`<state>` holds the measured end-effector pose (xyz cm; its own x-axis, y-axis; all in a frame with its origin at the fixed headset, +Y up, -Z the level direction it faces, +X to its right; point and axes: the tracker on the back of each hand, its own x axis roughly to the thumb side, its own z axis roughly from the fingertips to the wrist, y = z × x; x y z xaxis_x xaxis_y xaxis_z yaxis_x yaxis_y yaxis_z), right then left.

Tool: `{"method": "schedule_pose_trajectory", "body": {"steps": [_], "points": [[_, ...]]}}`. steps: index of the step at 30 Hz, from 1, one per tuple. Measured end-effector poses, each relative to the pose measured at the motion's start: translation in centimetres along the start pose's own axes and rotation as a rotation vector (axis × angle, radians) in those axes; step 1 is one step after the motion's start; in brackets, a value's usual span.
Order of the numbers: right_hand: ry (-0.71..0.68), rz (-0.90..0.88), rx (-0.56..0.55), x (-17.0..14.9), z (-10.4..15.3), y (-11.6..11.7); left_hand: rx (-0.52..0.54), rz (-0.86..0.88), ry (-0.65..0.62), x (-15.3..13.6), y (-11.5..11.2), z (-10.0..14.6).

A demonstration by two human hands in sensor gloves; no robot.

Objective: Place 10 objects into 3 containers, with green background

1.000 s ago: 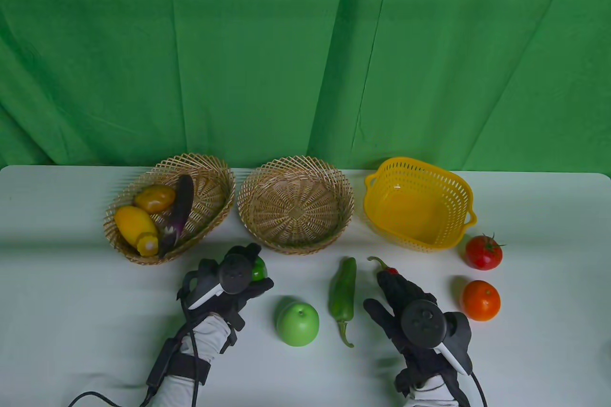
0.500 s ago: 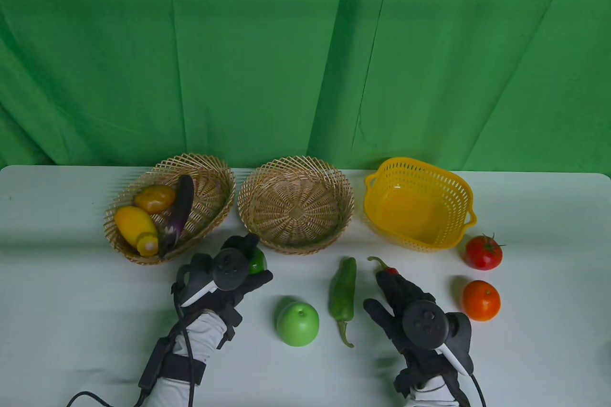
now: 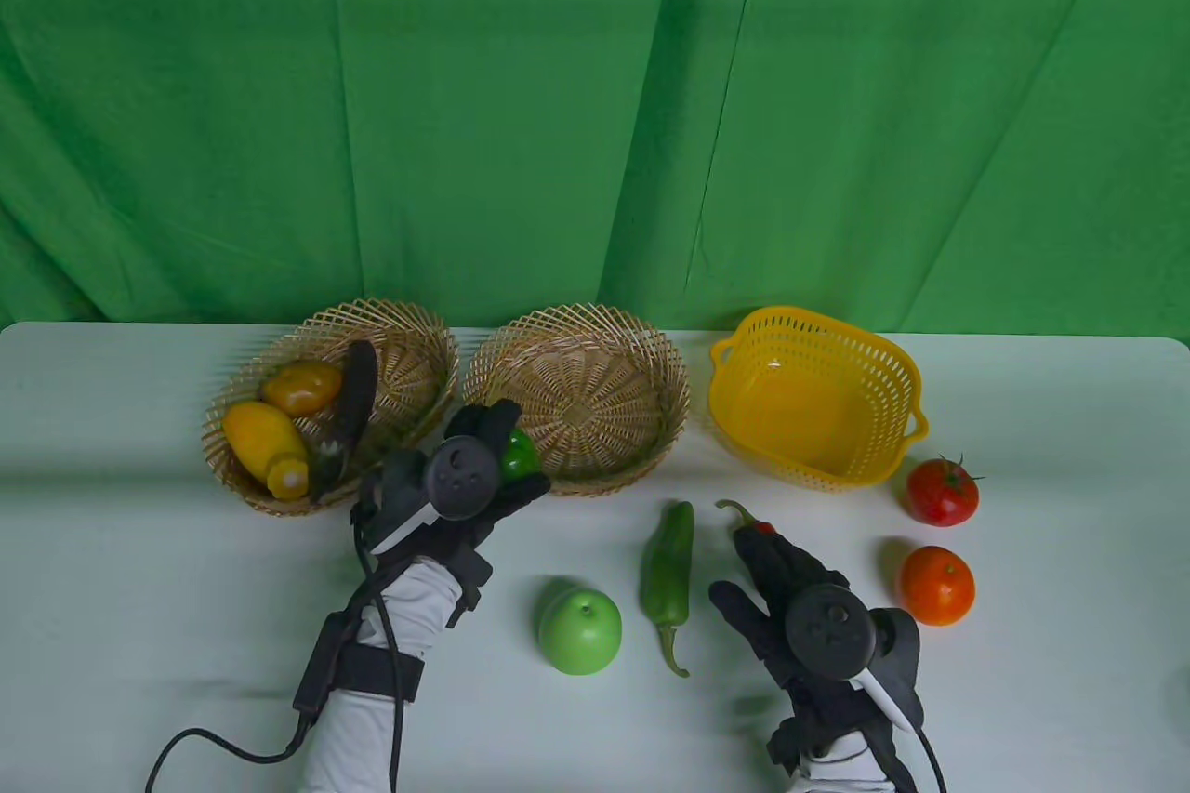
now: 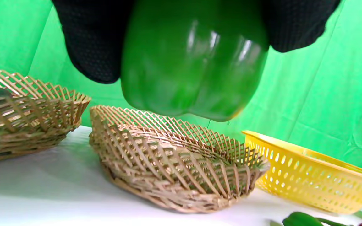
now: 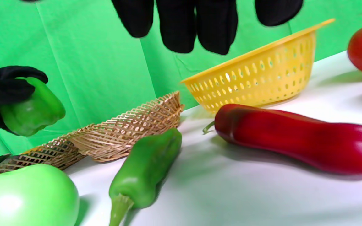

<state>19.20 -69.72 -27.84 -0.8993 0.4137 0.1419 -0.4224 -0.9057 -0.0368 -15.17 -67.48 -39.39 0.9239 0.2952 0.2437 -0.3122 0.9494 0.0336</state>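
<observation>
My left hand [image 3: 509, 451] grips a green bell pepper [image 3: 519, 455] and holds it in the air over the front-left rim of the middle wicker basket [image 3: 595, 393]. In the left wrist view the pepper [image 4: 193, 62] hangs above that basket [image 4: 174, 169]. My right hand [image 3: 772, 556] hovers over a red chili pepper [image 3: 764, 528]. In the right wrist view its fingers [image 5: 196, 25] are spread above the chili [image 5: 294, 138] and do not touch it.
The left wicker basket [image 3: 409, 337] holds two yellow fruits and a purple eggplant. The yellow plastic basket [image 3: 818, 403] is at the right. A green apple [image 3: 580, 630], a long green pepper [image 3: 669, 570], a red tomato [image 3: 942, 491] and an orange fruit [image 3: 935, 585] lie on the table.
My left hand has lifted the green bell pepper and carried it away from me, up to the middle basket's front-left rim. My right hand has stayed over the red chili.
</observation>
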Motion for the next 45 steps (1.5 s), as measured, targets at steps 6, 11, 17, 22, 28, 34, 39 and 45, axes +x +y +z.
{"method": "schedule_pose_trajectory", "body": {"steps": [6, 11, 17, 22, 28, 34, 39, 45], "points": [[0.007, -0.003, -0.006, -0.2, 0.0, -0.2, -0.001, -0.027, 0.006, 1.0, -0.1, -2.0], [0.015, -0.003, -0.006, -0.3, 0.0, -0.3, -0.011, -0.06, 0.018, 1.7, -0.9, -3.7], [0.024, 0.004, -0.005, -0.4, 0.0, -0.4, -0.038, -0.149, 0.03, 2.3, -1.8, -5.3], [0.032, 0.008, -0.008, -0.5, 0.0, -0.5, -0.059, -0.192, 0.033, 2.6, -2.7, -6.4], [0.037, 0.013, -0.005, -0.5, 0.0, -0.5, -0.088, -0.202, 0.054, 2.7, -3.8, -7.3], [0.04, 0.015, -0.002, -0.6, 0.0, -0.5, -0.118, -0.201, 0.084, 2.3, -4.7, -7.6], [0.041, 0.017, 0.002, -0.6, -0.1, -0.5, -0.12, -0.195, 0.078, 1.9, -4.6, -7.2], [0.041, 0.018, 0.008, -0.5, -0.1, -0.4, -0.091, -0.158, 0.039, 1.9, -3.2, -6.2]]}}
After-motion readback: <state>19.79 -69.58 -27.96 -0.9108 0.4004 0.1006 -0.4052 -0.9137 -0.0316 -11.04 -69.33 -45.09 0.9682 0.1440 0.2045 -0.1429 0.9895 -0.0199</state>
